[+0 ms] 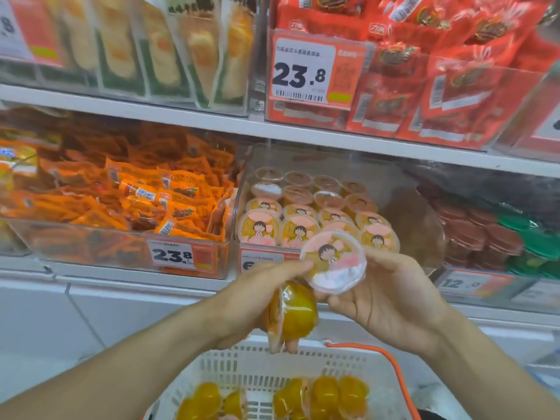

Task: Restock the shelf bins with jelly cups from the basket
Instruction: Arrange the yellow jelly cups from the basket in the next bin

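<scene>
Between the two hands, just short of the shelf, a jelly cup (333, 265) with its pictured lid facing up is pinched at the rim by the right hand (391, 301), while the left hand (260, 301) grips a second, yellow cup (292, 316) turned on its side. Beyond the fingers the clear jelly bin (318, 219) already looks nearly full in tidy rows; below the wrists the white basket (272, 365) still holds several yellow cups, so I judge the restock well along but unfinished

My way into the clear bin (391, 183) lies open from above, under the shelf board (303, 131). Lidded jelly cups (303, 207) pack its left and front; the right rear floor stays bare. The price tag (263, 262) blocks the front.
</scene>
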Action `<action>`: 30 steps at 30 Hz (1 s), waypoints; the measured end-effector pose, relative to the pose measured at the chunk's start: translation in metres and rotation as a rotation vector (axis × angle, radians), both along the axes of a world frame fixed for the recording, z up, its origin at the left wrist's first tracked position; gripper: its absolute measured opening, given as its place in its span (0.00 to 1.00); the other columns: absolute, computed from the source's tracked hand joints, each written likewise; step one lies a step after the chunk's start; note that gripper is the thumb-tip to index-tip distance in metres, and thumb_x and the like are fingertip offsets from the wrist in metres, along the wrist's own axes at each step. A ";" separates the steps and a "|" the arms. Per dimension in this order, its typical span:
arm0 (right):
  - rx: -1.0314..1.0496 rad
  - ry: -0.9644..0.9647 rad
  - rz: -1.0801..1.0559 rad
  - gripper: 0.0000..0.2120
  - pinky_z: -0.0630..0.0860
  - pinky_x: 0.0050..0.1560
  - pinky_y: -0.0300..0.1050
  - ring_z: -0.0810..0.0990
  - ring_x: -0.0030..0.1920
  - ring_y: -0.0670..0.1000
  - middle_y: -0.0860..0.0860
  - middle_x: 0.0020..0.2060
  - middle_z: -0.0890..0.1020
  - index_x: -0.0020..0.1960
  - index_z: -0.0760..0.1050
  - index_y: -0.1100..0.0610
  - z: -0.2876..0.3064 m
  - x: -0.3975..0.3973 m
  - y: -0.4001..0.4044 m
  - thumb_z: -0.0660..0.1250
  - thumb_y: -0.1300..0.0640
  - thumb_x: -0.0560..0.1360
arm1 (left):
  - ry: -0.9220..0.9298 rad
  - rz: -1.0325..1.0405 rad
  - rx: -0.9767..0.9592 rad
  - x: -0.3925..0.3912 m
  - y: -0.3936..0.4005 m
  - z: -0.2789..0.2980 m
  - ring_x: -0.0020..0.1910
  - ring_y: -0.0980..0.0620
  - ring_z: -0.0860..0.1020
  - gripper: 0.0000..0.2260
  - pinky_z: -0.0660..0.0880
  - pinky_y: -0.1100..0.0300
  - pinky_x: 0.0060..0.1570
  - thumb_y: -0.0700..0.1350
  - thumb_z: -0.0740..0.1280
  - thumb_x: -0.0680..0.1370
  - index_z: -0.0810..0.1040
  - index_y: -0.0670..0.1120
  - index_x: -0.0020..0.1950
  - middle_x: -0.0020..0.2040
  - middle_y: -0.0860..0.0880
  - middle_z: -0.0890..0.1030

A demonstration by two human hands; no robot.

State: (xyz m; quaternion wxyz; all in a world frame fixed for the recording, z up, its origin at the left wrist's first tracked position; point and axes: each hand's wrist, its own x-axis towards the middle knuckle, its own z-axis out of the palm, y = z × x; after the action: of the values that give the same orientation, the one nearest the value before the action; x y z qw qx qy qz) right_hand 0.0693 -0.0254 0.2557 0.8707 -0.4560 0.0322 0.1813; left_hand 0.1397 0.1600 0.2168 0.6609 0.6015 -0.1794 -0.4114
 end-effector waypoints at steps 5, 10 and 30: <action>-0.138 -0.020 -0.115 0.17 0.77 0.35 0.43 0.78 0.37 0.53 0.61 0.49 0.79 0.58 0.81 0.58 -0.011 0.010 0.009 0.59 0.49 0.81 | -0.003 0.274 -0.013 0.002 -0.003 0.001 0.36 0.34 0.81 0.22 0.78 0.36 0.46 0.62 0.77 0.61 0.87 0.43 0.41 0.44 0.24 0.79; -0.190 -0.011 -0.147 0.18 0.78 0.38 0.46 0.78 0.37 0.55 0.62 0.45 0.79 0.56 0.82 0.61 -0.013 0.008 0.005 0.60 0.51 0.79 | -0.076 0.295 -0.043 -0.002 0.001 0.002 0.30 0.40 0.79 0.14 0.73 0.58 0.25 0.52 0.64 0.81 0.81 0.42 0.52 0.43 0.23 0.76; -0.218 -0.317 -0.275 0.23 0.81 0.47 0.46 0.81 0.53 0.58 0.63 0.62 0.79 0.67 0.74 0.60 -0.010 0.010 -0.007 0.70 0.65 0.73 | -0.290 0.456 0.010 -0.009 -0.013 0.017 0.26 0.41 0.79 0.12 0.75 0.55 0.28 0.47 0.65 0.81 0.82 0.40 0.44 0.30 0.43 0.78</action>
State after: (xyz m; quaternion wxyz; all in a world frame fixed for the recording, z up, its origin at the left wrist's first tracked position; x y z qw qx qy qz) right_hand 0.0795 -0.0328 0.2462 0.8269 -0.5615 -0.0235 -0.0175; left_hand 0.1311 0.1467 0.2334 0.7009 0.6822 -0.1299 -0.1625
